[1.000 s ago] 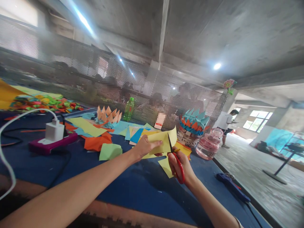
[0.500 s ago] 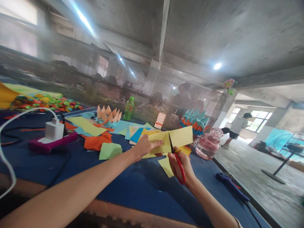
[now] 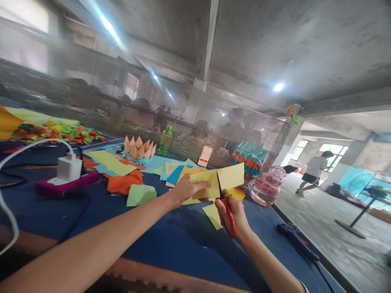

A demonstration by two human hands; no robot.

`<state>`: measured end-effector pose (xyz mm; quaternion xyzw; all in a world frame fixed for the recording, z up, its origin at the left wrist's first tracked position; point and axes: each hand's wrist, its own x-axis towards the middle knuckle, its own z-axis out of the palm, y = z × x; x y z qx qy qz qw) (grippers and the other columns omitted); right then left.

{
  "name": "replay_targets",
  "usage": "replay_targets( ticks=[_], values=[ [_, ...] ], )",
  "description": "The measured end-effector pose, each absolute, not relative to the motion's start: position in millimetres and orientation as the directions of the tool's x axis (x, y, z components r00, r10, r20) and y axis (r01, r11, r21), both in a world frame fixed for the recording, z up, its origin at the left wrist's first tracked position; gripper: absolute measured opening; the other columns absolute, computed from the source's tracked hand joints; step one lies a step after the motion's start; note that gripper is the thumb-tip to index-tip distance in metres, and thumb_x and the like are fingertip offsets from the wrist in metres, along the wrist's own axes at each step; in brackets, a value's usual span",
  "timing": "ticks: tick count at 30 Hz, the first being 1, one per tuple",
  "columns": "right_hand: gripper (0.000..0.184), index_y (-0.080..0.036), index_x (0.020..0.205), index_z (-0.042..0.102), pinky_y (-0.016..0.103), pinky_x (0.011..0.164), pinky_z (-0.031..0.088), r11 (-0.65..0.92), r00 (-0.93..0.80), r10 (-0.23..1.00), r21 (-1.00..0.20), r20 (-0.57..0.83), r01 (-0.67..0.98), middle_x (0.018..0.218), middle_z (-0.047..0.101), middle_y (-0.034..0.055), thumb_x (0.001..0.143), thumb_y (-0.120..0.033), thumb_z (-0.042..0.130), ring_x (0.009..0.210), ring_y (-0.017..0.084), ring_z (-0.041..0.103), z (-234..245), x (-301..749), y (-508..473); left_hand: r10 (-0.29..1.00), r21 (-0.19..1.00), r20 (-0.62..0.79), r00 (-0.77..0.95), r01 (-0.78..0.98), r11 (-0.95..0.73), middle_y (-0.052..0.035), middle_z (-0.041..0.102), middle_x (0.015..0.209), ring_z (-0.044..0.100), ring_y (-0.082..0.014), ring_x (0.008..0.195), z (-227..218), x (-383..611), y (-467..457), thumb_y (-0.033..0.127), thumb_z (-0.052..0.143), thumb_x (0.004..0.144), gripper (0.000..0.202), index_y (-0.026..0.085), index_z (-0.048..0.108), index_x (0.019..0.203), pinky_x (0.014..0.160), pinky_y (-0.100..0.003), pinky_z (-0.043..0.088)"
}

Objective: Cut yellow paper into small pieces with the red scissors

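My left hand (image 3: 187, 189) pinches the left part of a pale yellow sheet of paper (image 3: 230, 176), thumb on top. In my right hand (image 3: 235, 211) is a pair of red-handled scissors (image 3: 229, 217), its dark blades across the middle of the sheet. Below the paper lies a loose pale yellow piece (image 3: 213, 215). Beyond my left hand, a blue piece of paper (image 3: 176, 175) rests among other sheets. A light green sheet (image 3: 141, 195) and a crumpled orange sheet (image 3: 125, 182) lie left of my left hand.
A purple power strip (image 3: 67, 183) with a white charger stands left. Farther back are a peach folded-paper piece (image 3: 139, 147), a green bottle (image 3: 165, 140) and a blue-and-orange paper piece (image 3: 250, 156). At right are a pink jug (image 3: 266, 188) and a blue corded tool (image 3: 297, 241). A person (image 3: 314, 169) walks beyond.
The scissors' red handles have drawn closer together as the blades close on the paper. The person in the background has moved right. My left hand keeps its grip.
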<state>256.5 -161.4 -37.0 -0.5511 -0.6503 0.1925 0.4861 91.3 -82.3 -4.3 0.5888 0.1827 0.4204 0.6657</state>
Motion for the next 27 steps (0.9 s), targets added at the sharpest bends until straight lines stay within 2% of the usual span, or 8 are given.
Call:
replay_targets(
  ticks=[6,12,18,21,27],
  values=[
    [0.036,-0.022,0.082,0.048,0.019,0.033,0.035,0.317,0.078,0.893,-0.743,0.444,0.59,0.044,0.047,-0.0076,0.083,-0.057,0.053,0.032,0.009,0.046,-32,251,-166,0.78,0.938,0.253,0.572,-0.343,-0.052,-0.0034,0.068,0.071,0.064,-0.018,0.059,-3,91,-83,0.038,0.084,0.056,0.058,0.014,0.066,0.106,0.051,-0.031,0.056],
    [0.038,-0.021,0.083,0.049,0.02,0.034,0.037,0.375,0.001,0.888,-0.725,0.461,0.578,0.045,0.048,-0.0065,0.083,-0.058,0.053,0.035,0.01,0.047,-33,256,-164,0.76,0.942,0.264,0.595,-0.328,-0.07,-0.007,0.07,0.08,0.065,-0.018,0.06,-7,91,-80,0.041,0.081,0.059,0.053,0.014,0.068,0.103,0.052,-0.03,0.055],
    [0.04,-0.022,0.072,0.044,0.021,0.036,0.034,0.393,0.009,0.863,-0.683,0.505,0.615,0.043,0.046,-0.0048,0.086,-0.06,0.048,0.034,0.01,0.045,-32,257,-164,0.744,0.944,0.263,0.614,-0.322,-0.068,-0.0071,0.07,0.079,0.065,-0.0185,0.062,-8,92,-81,0.039,0.081,0.059,0.047,0.013,0.068,0.097,0.051,-0.03,0.056],
    [0.04,-0.022,0.072,0.043,0.021,0.037,0.032,0.397,0.005,0.857,-0.669,0.515,0.628,0.042,0.046,-0.0048,0.086,-0.059,0.047,0.034,0.01,0.045,-32,258,-164,0.735,0.946,0.256,0.628,-0.317,-0.059,-0.0075,0.071,0.08,0.064,-0.0185,0.061,-9,93,-81,0.04,0.081,0.059,0.047,0.014,0.069,0.097,0.05,-0.03,0.055],
    [0.043,-0.022,0.074,0.042,0.02,0.035,0.029,0.38,0.028,0.873,-0.713,0.487,0.589,0.04,0.046,-0.0059,0.085,-0.063,0.047,0.031,0.009,0.042,-38,261,-160,0.702,0.95,0.249,0.667,-0.308,-0.045,-0.0086,0.072,0.081,0.065,-0.02,0.063,-11,92,-82,0.04,0.081,0.06,0.044,0.014,0.071,0.095,0.053,-0.032,0.055]
  ],
)
